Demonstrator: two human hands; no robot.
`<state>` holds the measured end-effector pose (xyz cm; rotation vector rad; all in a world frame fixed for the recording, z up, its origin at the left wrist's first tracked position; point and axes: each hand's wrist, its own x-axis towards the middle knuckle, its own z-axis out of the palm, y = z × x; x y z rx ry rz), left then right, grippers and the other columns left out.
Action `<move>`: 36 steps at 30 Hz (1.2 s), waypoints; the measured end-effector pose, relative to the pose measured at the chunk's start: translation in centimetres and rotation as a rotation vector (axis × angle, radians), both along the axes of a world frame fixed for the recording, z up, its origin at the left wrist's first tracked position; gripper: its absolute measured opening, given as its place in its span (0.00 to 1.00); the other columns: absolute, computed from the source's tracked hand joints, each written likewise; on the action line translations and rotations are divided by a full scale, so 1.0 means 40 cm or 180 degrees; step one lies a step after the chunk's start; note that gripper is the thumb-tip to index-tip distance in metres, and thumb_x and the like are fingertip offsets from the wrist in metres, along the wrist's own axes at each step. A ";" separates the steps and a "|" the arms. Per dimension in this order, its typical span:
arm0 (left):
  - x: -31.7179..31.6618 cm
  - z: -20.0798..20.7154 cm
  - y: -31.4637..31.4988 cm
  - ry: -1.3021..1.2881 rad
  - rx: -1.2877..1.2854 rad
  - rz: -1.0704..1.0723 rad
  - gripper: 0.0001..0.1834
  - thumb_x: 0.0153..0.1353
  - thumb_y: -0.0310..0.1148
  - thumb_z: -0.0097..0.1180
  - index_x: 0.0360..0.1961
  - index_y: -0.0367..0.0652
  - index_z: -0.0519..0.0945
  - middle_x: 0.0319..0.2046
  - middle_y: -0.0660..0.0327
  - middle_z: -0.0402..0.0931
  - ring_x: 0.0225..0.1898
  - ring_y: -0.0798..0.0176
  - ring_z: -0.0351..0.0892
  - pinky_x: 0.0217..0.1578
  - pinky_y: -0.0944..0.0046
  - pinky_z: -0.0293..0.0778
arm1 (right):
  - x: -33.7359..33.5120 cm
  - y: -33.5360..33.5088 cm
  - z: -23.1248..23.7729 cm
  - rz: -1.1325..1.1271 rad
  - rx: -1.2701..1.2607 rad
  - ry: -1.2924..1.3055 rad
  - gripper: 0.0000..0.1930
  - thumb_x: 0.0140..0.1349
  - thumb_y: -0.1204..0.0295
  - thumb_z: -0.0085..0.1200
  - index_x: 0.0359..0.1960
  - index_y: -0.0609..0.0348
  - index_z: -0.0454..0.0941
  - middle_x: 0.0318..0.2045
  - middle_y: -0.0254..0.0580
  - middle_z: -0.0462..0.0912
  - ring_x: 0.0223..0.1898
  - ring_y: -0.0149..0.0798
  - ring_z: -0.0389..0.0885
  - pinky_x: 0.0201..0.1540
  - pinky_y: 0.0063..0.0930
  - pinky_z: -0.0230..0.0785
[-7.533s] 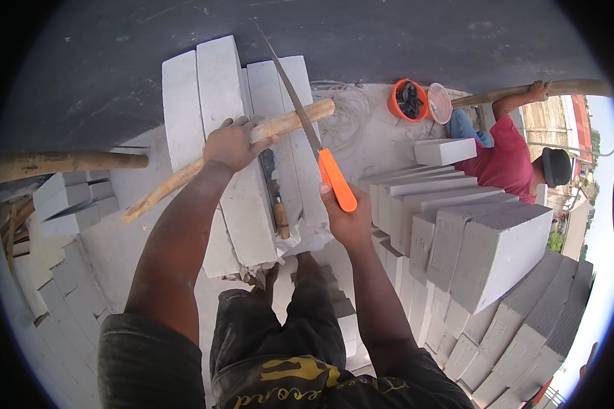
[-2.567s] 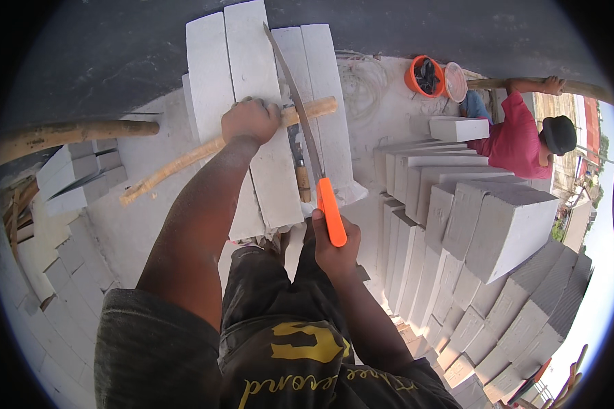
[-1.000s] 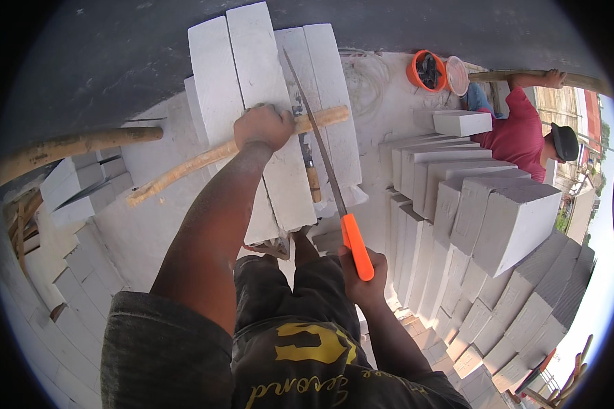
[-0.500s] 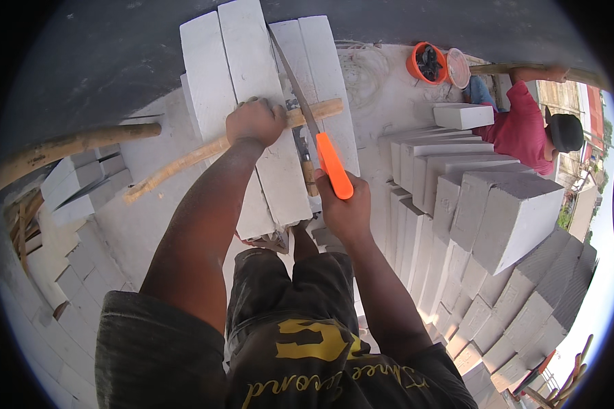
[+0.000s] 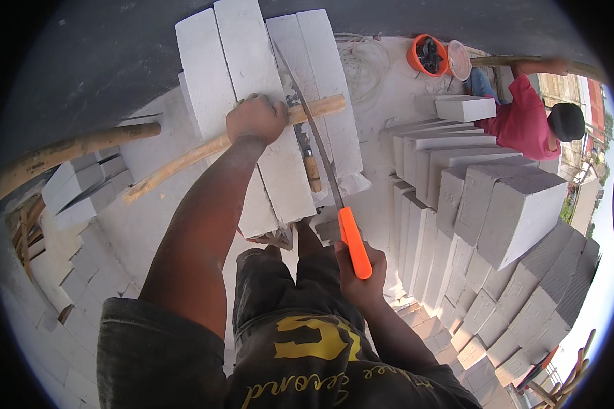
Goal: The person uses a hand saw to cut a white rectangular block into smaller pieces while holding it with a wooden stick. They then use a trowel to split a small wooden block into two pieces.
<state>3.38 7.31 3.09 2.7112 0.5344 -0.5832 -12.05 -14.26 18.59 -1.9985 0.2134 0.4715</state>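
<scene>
grips the saw (image 5: 320,146) by its orange handle in the right hand (image 5: 366,286). presses the stick (image 5: 177,168) down with the left hand (image 5: 256,119), curled tight over it above the left blocks (image 5: 280,177).

has the saw across the stick in the short stretch between the left hand and the stick's right end, over the gap beside the right blocks (image 5: 320,61); cannot tell whether or how deep the teeth bite. sets the two long axes crosswise: runs the stick from lower left up to the right, points the saw forward from the right hand and somewhat left. has the left hand nearer the crossing, just beside it; holds the right hand farther back, near the shorts (image 5: 273,286). puts the saw's tip past the stick, near the inner edge of the left blocks.

juts the stick's longer end leftward past those blocks, over the floor (image 5: 140,232); leaves its right end over the right blocks, cannot tell if touching. has a wooden-handled tool (image 5: 312,170) lying in the gap, near the saw. has room rightward as far as the tall stack (image 5: 525,218), less toward the body; faces the dark wall (image 5: 389,17) ahead.
</scene>
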 end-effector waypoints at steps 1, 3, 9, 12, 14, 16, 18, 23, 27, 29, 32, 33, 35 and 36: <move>-0.004 -0.001 0.009 0.0010 0.0043 -0.0006 0.26 0.65 0.49 0.39 0.42 0.42 0.85 0.46 0.55 0.82 0.51 0.52 0.81 0.51 0.50 0.77 | 0.012 0.000 -0.003 0.0063 0.0054 0.0124 0.15 0.69 0.68 0.55 0.25 0.66 0.76 0.14 0.35 0.73 0.17 0.27 0.67 0.24 0.30 0.63; -0.008 -0.005 -0.011 0.0007 0.0009 -0.0075 0.26 0.65 0.49 0.39 0.43 0.42 0.84 0.46 0.55 0.82 0.51 0.52 0.81 0.51 0.50 0.77 | 0.091 0.015 -0.059 -0.0038 -0.0004 0.0429 0.15 0.69 0.68 0.55 0.26 0.66 0.76 0.14 0.36 0.73 0.18 0.27 0.67 0.24 0.29 0.63; -0.008 0.002 -0.007 0.0018 0.0064 -0.0041 0.26 0.66 0.49 0.38 0.42 0.42 0.85 0.45 0.55 0.82 0.50 0.52 0.81 0.51 0.50 0.77 | -0.014 -0.029 -0.054 0.0101 -0.0001 -0.0063 0.16 0.68 0.70 0.56 0.24 0.67 0.73 0.13 0.32 0.69 0.19 0.24 0.62 0.23 0.28 0.58; -0.012 -0.014 -0.005 -0.0075 0.0046 -0.0036 0.26 0.66 0.49 0.38 0.42 0.43 0.85 0.45 0.54 0.82 0.50 0.52 0.82 0.51 0.51 0.77 | -0.008 -0.049 -0.038 0.0126 0.0103 -0.0055 0.16 0.69 0.70 0.56 0.23 0.67 0.73 0.14 0.30 0.67 0.20 0.23 0.60 0.23 0.27 0.56; -0.002 -0.013 -0.023 -0.0066 -0.0091 -0.0004 0.26 0.65 0.49 0.37 0.41 0.42 0.84 0.45 0.53 0.82 0.49 0.50 0.82 0.50 0.49 0.76 | 0.118 0.004 -0.069 -0.0030 0.0030 0.0280 0.15 0.67 0.69 0.57 0.24 0.67 0.75 0.12 0.36 0.71 0.16 0.29 0.69 0.23 0.29 0.62; 0.006 -0.012 -0.032 -0.0051 -0.0107 -0.0003 0.26 0.65 0.48 0.37 0.41 0.42 0.84 0.46 0.53 0.81 0.48 0.48 0.82 0.49 0.48 0.76 | 0.162 0.028 -0.098 -0.0030 0.0012 0.0269 0.15 0.67 0.69 0.57 0.24 0.67 0.75 0.13 0.37 0.72 0.17 0.30 0.70 0.23 0.29 0.62; -0.011 -0.009 -0.003 0.0021 -0.0028 0.0024 0.26 0.65 0.48 0.37 0.40 0.42 0.84 0.46 0.53 0.81 0.48 0.48 0.82 0.49 0.48 0.76 | 0.005 -0.034 -0.073 0.0134 -0.0076 -0.0038 0.16 0.67 0.69 0.57 0.24 0.67 0.74 0.14 0.39 0.73 0.17 0.30 0.68 0.23 0.31 0.63; -0.015 -0.004 -0.005 -0.0013 0.0002 -0.0017 0.26 0.65 0.49 0.38 0.41 0.43 0.85 0.45 0.54 0.82 0.48 0.51 0.83 0.50 0.51 0.77 | 0.068 -0.009 -0.055 0.0103 -0.0045 0.0261 0.14 0.67 0.71 0.56 0.25 0.66 0.75 0.16 0.42 0.75 0.17 0.34 0.70 0.24 0.33 0.63; 0.003 -0.005 -0.034 0.0247 -0.0066 0.0078 0.26 0.65 0.49 0.39 0.41 0.43 0.85 0.46 0.54 0.82 0.50 0.52 0.82 0.51 0.51 0.77 | 0.076 -0.016 -0.085 0.0117 -0.0145 0.0199 0.14 0.67 0.71 0.57 0.25 0.67 0.76 0.14 0.36 0.70 0.19 0.28 0.65 0.24 0.29 0.60; 0.022 0.002 -0.006 -0.0018 0.0016 0.0117 0.26 0.65 0.49 0.39 0.41 0.42 0.85 0.46 0.54 0.82 0.50 0.52 0.81 0.51 0.51 0.77 | -0.005 -0.066 -0.045 0.0187 -0.0107 -0.0159 0.15 0.67 0.70 0.57 0.24 0.67 0.75 0.14 0.34 0.67 0.19 0.25 0.62 0.23 0.27 0.58; -0.012 -0.008 0.005 -0.0117 0.0055 0.0052 0.26 0.65 0.49 0.38 0.42 0.43 0.85 0.46 0.54 0.82 0.51 0.52 0.81 0.51 0.51 0.77 | -0.062 -0.076 -0.030 0.0198 -0.0076 -0.0313 0.16 0.67 0.70 0.57 0.23 0.66 0.73 0.13 0.33 0.67 0.19 0.24 0.61 0.23 0.27 0.57; -0.015 -0.014 0.005 -0.0108 0.0030 0.0031 0.26 0.65 0.49 0.38 0.42 0.43 0.85 0.46 0.54 0.82 0.51 0.52 0.81 0.51 0.51 0.77 | -0.045 -0.076 -0.044 0.0209 -0.0078 -0.0348 0.16 0.67 0.70 0.57 0.22 0.66 0.73 0.13 0.33 0.67 0.18 0.24 0.62 0.22 0.27 0.57; -0.005 -0.027 -0.037 -0.0093 -0.0107 -0.0032 0.26 0.65 0.49 0.38 0.42 0.42 0.85 0.46 0.54 0.82 0.51 0.52 0.81 0.51 0.50 0.77 | 0.133 -0.009 -0.114 0.0052 0.0013 0.0202 0.15 0.67 0.70 0.57 0.23 0.66 0.74 0.13 0.33 0.68 0.18 0.24 0.63 0.22 0.27 0.57; 0.000 -0.021 -0.038 -0.0072 -0.0124 -0.0038 0.26 0.65 0.48 0.38 0.42 0.42 0.85 0.45 0.54 0.82 0.50 0.52 0.81 0.51 0.50 0.77 | 0.130 -0.006 -0.108 0.0063 -0.0050 0.0242 0.15 0.67 0.70 0.57 0.24 0.66 0.75 0.13 0.33 0.68 0.18 0.24 0.63 0.22 0.27 0.58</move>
